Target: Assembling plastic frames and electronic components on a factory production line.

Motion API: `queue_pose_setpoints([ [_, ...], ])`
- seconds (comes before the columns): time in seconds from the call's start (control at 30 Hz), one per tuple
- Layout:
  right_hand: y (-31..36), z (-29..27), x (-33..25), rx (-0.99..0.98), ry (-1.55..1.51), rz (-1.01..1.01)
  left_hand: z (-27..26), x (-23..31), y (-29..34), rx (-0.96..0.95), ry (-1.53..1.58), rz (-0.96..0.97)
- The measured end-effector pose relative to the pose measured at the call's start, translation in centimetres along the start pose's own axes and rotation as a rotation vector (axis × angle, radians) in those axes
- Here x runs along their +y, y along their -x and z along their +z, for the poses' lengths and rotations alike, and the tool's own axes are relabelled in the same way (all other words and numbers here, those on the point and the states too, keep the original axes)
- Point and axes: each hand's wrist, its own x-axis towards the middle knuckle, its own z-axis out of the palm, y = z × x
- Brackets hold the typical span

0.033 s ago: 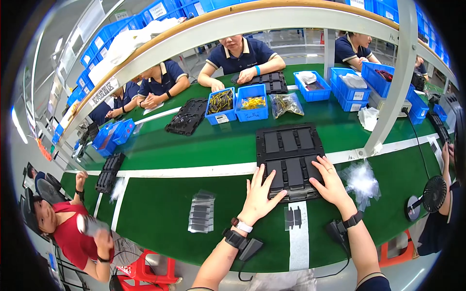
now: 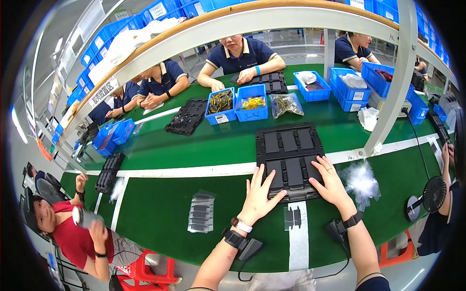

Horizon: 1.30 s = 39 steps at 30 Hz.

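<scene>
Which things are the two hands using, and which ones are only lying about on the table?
At the hands:
black tray, touched by left hand and right hand
dark flat pieces in it

Apparently just lying about:
clear plastic sheets, left
crumpled clear plastic, right
clear bag, beyond the tray

A white shelf frame (image 2: 291, 15) spans the green workbench (image 2: 155, 208) beside a red stool (image 2: 170, 268).
</scene>
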Motion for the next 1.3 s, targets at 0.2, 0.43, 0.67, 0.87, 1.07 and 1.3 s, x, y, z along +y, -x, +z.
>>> queue_pose_setpoints([
  [0.2,0.1,0.13,0.14,0.007,0.001,-0.005,0.17,-0.18,-0.01,0.002,0.015,0.023],
  [0.43,0.11,-0.08,0.29,0.015,0.002,-0.015,0.13,0.01,0.03,-0.001,-0.002,0.019],
  [0.67,-0.17,-0.11,0.09,0.011,-0.004,-0.024,-0.15,-0.02,-0.27,0.003,-0.008,0.018],
  [0.87,-0.09,0.07,0.21,0.004,0.007,-0.034,-0.09,-0.2,-0.11,0.004,-0.005,0.024],
  [1.07,-0.04,-0.02,0.4,0.01,0.008,-0.029,0.03,-0.02,-0.23,-0.001,-0.007,0.02],
  [1.3,0.02,0.31,0.38,0.004,-0.005,-0.033,-0.08,-0.33,-0.1,-0.004,-0.011,0.019],
])
